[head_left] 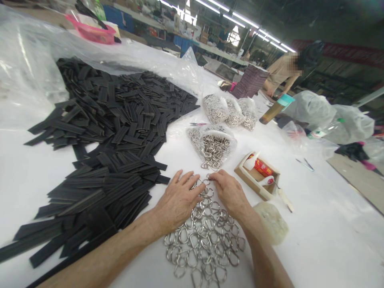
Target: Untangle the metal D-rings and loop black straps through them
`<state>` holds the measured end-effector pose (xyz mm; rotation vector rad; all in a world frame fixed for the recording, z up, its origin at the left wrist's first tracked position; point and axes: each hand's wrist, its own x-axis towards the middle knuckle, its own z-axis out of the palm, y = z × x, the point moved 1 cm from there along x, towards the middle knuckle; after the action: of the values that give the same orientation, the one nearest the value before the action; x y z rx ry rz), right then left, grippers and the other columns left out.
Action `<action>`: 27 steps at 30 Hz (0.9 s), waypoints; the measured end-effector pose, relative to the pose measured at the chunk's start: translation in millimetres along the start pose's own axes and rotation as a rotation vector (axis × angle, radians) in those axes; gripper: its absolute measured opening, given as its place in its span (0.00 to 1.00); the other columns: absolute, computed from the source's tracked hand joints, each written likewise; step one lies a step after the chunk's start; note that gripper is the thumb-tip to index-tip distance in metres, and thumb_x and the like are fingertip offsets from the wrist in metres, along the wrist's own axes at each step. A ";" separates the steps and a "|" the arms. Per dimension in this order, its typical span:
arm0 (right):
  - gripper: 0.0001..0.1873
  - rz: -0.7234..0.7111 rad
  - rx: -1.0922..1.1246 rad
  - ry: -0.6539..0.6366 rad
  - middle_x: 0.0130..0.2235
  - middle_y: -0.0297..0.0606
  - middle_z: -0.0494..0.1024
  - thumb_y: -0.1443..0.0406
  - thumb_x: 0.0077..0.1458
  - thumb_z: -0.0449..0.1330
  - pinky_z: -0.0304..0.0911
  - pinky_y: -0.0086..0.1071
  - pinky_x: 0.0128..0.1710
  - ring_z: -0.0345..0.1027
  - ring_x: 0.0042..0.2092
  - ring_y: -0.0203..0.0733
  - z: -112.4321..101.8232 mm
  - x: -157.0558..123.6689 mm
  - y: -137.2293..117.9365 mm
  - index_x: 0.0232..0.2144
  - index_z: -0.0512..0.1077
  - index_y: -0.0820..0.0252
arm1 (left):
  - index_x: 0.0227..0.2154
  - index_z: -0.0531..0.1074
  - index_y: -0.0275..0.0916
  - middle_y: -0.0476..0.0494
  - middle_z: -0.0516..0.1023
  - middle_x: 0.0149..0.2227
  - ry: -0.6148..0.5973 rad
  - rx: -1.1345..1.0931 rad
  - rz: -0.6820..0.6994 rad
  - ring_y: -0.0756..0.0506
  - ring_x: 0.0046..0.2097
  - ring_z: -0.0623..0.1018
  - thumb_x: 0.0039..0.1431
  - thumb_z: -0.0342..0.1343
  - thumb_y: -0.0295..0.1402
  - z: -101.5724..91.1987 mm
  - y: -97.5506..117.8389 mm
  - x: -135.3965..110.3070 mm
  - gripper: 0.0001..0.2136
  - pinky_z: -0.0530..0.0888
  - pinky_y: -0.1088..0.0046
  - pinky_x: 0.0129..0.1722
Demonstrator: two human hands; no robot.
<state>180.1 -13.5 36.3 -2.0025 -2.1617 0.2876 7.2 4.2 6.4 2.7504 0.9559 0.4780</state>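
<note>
Loose metal D-rings point(207, 244) lie spread on the white table in front of me. My left hand point(181, 198) rests over their left upper edge, palm down with fingers spread. On the other side, my right hand point(230, 194) has its fingers curled, with thumb and forefinger at a D-ring point(208, 177) near the top of the spread. Just beyond both hands, an opened plastic bag point(231, 143) spills more D-rings toward me. A large heap of black strips point(105, 172) lies to the left of my left hand.
Several tied bags of rings point(215, 109) stand farther back. At right are a cardboard box point(255, 184) with a red packet, a translucent lump point(271, 223) and a tilted bottle point(274, 111). A pink basket point(96, 32) sits far left. Another person point(283, 72) leans over the table's far end.
</note>
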 end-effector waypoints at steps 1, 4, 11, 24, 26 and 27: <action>0.16 0.005 0.012 -0.022 0.39 0.39 0.74 0.75 0.59 0.48 0.60 0.31 0.43 0.68 0.42 0.41 -2.0 -1.7 -0.8 0.41 0.72 0.57 | 0.50 0.65 0.43 0.42 0.66 0.57 0.000 -0.005 0.000 0.38 0.59 0.63 0.64 0.48 0.33 -0.2 0.2 0.0 0.13 0.54 0.50 0.59; 0.15 0.015 0.041 -0.097 0.38 0.38 0.75 0.74 0.59 0.48 0.60 0.32 0.42 0.68 0.42 0.40 -8.6 -7.7 -6.4 0.39 0.72 0.56 | 0.51 0.64 0.42 0.41 0.67 0.56 0.024 -0.027 -0.004 0.39 0.59 0.63 0.65 0.46 0.31 -0.6 0.5 0.2 0.13 0.55 0.51 0.59; 0.14 -0.059 0.270 -0.211 0.36 0.34 0.76 0.74 0.56 0.48 0.61 0.31 0.40 0.68 0.39 0.38 -19.9 -14.5 -11.5 0.34 0.72 0.56 | 0.50 0.65 0.41 0.42 0.68 0.56 0.029 -0.015 0.007 0.38 0.58 0.64 0.65 0.45 0.31 -0.2 0.0 0.6 0.13 0.56 0.52 0.58; 0.24 -0.164 -0.006 0.154 0.55 0.41 0.70 0.78 0.53 0.47 0.60 0.41 0.53 0.64 0.51 0.45 14.7 7.3 -0.2 0.48 0.72 0.60 | 0.47 0.67 0.41 0.41 0.67 0.56 0.010 -0.020 0.005 0.38 0.58 0.64 0.64 0.46 0.32 -4.4 1.8 0.5 0.11 0.55 0.51 0.58; 0.22 -0.194 -0.025 0.123 0.54 0.41 0.71 0.77 0.53 0.48 0.61 0.41 0.52 0.65 0.50 0.45 11.3 5.4 1.8 0.45 0.73 0.59 | 0.47 0.67 0.42 0.42 0.67 0.56 0.011 -0.017 0.006 0.38 0.58 0.64 0.64 0.46 0.32 -4.0 1.8 0.3 0.11 0.55 0.51 0.58; 0.22 -0.207 -0.021 0.115 0.53 0.41 0.72 0.77 0.53 0.48 0.61 0.41 0.52 0.66 0.49 0.45 9.6 4.5 3.2 0.45 0.73 0.59 | 0.47 0.67 0.42 0.42 0.67 0.56 0.010 -0.016 0.005 0.38 0.58 0.64 0.65 0.46 0.33 -3.8 1.8 0.3 0.11 0.55 0.51 0.58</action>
<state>180.3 -9.0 26.2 -1.7397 -2.2824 0.1168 7.0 3.2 10.6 2.7399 0.9434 0.4991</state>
